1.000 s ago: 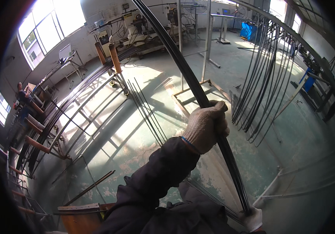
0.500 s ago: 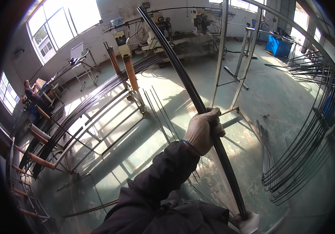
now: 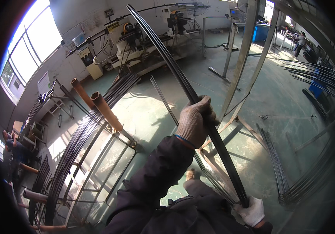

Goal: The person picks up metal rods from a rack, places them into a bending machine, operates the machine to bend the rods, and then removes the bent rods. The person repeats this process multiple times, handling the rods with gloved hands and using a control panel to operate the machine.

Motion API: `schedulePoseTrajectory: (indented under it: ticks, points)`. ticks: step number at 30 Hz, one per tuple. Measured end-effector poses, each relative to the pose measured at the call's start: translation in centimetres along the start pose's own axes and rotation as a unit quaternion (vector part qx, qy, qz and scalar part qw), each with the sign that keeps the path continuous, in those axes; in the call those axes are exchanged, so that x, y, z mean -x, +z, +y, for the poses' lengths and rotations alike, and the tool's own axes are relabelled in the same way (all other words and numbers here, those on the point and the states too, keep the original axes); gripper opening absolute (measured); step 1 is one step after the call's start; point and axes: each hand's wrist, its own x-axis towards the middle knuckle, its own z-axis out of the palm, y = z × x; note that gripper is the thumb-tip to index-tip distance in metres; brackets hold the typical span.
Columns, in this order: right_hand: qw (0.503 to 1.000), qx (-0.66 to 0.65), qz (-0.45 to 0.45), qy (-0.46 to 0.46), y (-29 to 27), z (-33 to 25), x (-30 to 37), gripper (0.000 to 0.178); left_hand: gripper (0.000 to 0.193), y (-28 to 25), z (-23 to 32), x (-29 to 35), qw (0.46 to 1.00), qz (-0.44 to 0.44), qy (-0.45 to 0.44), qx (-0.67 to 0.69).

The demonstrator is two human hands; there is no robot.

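The left hand, in a knitted grey work glove with a blue cuff line, is clenched round a bundle of long thin dark steel rods, fingers wrapped over the top of it. The bundle runs on up and away from those fingers toward the far machines, and down past them to the right hand, in a white knitted glove, which grips the lower end at the bottom edge (only part of that hand shows, but its fingers are curled about the rods). So the bundle sits slanted across the middle of the view, held at two places, clear of the green concrete floor.

Below the left fingers and to their left, a rack of rust-orange pipe posts carries a thick sweep of more dark rods. Beyond the left fingertips, loose rods lie on the floor. To the right of them stands a pale metal frame stand, and further right another curved heap of rods. Far above the fingers, grey bending machines line the wall. A person stands well off at top right.
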Motion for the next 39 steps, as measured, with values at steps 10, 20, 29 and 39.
schedulePoseTrajectory:
  ticks: [10,20,29,39]
  points:
    - [0.996,-0.037,-0.071,0.025,6.2,-13.2,-28.2,0.039,0.013,-5.9,13.1,-30.8,0.998,-0.018,-0.06,-0.03]
    - [0.979,-0.048,0.07,0.186,10.1,-28.7,-44.5,0.03,0.017,-6.3,16.2,-57.1,0.97,-0.069,-0.23,-0.031]
    - [0.922,-0.178,0.191,0.286,16.4,-45.7,-57.5,0.02,0.015,-4.1,19.8,-75.7,0.901,-0.148,-0.408,-0.027]
    - [0.862,-0.17,0.288,0.381,13.8,-50.6,-73.4,0.018,0.014,4.5,15.7,-92.7,0.821,-0.245,-0.517,0.0]
